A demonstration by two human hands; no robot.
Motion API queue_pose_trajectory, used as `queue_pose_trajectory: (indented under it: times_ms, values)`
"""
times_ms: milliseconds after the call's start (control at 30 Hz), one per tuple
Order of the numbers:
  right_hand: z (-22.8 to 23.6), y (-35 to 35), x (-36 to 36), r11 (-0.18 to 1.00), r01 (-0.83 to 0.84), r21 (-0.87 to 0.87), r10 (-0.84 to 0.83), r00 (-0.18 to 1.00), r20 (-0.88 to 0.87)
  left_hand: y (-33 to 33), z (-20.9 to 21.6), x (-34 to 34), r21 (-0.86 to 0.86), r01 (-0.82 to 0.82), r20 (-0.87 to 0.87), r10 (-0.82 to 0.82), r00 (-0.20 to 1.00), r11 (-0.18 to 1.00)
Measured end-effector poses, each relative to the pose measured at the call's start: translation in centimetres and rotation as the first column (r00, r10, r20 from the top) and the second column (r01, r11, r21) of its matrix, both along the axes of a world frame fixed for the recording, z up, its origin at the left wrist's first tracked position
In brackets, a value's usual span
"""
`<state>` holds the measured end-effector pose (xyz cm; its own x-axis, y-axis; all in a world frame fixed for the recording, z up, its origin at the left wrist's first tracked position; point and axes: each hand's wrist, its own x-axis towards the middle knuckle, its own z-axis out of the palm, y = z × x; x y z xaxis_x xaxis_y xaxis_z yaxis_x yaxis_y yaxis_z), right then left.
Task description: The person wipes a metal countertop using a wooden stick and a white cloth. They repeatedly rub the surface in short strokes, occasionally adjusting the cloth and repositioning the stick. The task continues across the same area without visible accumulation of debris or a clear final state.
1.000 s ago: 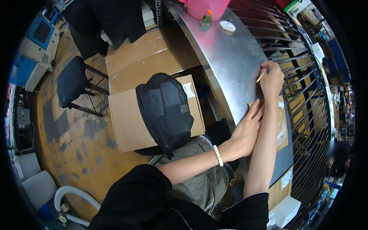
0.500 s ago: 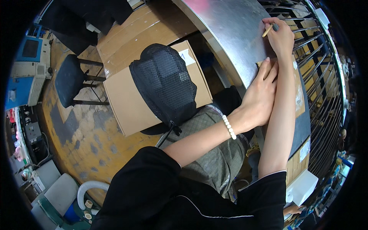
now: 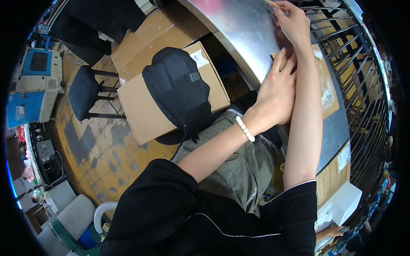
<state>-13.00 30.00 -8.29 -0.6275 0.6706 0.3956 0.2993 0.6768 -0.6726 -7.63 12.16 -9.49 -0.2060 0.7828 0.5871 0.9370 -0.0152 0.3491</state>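
My right hand [image 3: 294,23] is closed on a thin tan stick [image 3: 272,3] at the far end of the metal-topped table [image 3: 243,25]. The stick's far end lies close to the upper picture edge, and its kind does not show. Nearer to me, my left hand [image 3: 279,91] lies with its fingers stretched out, over the edge of a brown board [image 3: 328,89]. My right forearm crosses over beside it and hides part of the left hand and the board. White smears mark the board. A white bead bracelet [image 3: 245,129] circles my left wrist.
A metal rack of bars [image 3: 346,64] runs along the table's right side. Left of the table, a black mesh bag [image 3: 177,87] lies on a cardboard box [image 3: 141,113], near a dark stool [image 3: 83,91]. Another person's hand [image 3: 335,231] shows at the lower right, below a white container [image 3: 344,202].
My right hand has moved a little farther away and to the left with the stick. The left hand stays on the board's edge, while the whole view has shifted slightly.
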Motion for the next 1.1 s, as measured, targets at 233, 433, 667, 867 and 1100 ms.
queue_pose_trajectory:
  times_ms: [233, 433, 667, 867, 1100]
  values:
    - [3.0, -2.1, -0.4, 0.960, -0.047, -0.277, -0.083, 0.895, -0.438, 0.3, -0.1, 0.1, 0.034, -0.011, 0.000, 0.011, 1.000, 0.999]
    - [4.0, -1.5, 0.3, 0.819, -0.319, -0.477, -0.107, 0.732, -0.673, 0.3, -0.3, 0.0, 0.070, -0.032, 0.024, 0.030, 0.999, 0.997]
    - [0.0, 10.1, 3.6, 0.675, -0.613, -0.411, -0.021, 0.541, -0.841, 1.4, 1.2, 1.2, 0.075, 0.040, 0.025, -0.042, 0.999, 0.996]
    - [1.8, 0.6, 0.8, 0.936, 0.346, -0.063, -0.338, 0.836, -0.432, -0.1, 0.1, 0.1, 0.000, -0.023, 0.029, 0.023, 0.999, 1.000]
    - [3.8, -1.5, 0.8, 0.923, 0.168, -0.347, -0.364, 0.672, -0.644, -0.3, 0.8, -0.1, -0.094, 0.013, 0.019, -0.012, 1.000, 0.995]
